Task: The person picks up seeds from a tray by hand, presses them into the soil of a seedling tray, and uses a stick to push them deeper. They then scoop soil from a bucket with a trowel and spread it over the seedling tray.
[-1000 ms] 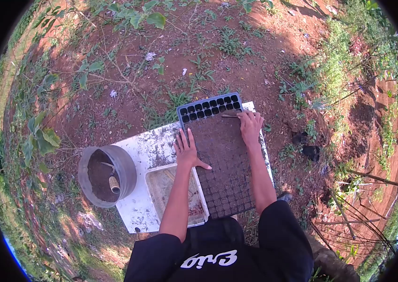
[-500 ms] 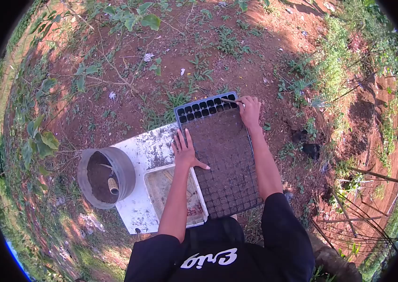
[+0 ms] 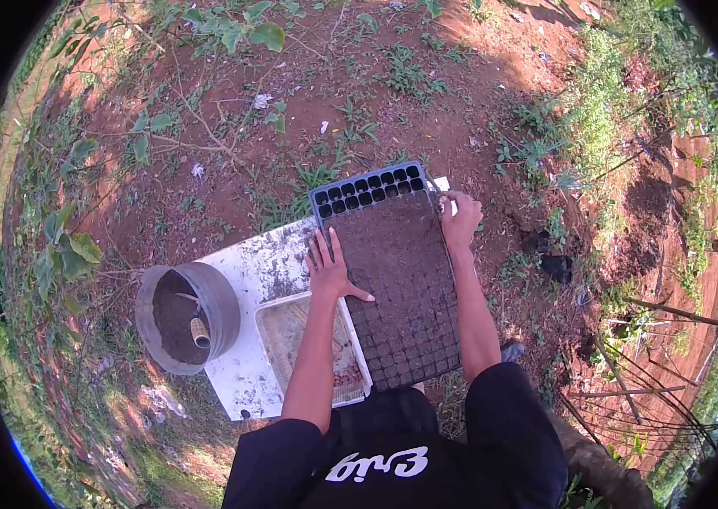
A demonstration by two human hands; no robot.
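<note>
A black seedling tray (image 3: 367, 192) full of dark soil lies in front of me, its cells at the far end showing as dark hollows. My left hand (image 3: 328, 273) rests with spread fingers on the tray's left edge and soil. At the upper right edge of the tray, my right hand (image 3: 460, 216) pinches a thin stick (image 3: 434, 183), which points up and left past the tray's corner. Left of the seedling tray, a shallow cream tray (image 3: 270, 339) holds small reddish pieces, partly covered by my left forearm.
A round grey container (image 3: 227, 310) with soil and a tool with a woven-looking handle (image 3: 199, 332) stands on the white board (image 3: 236, 373) at left. Red ground with weeds surrounds it. Leafy branches (image 3: 267, 36) hang at upper left, and dry sticks (image 3: 622, 382) lie at right.
My right hand and the stick have moved right, from over the far cells to the tray's right edge. My left hand stays spread on the tray.
</note>
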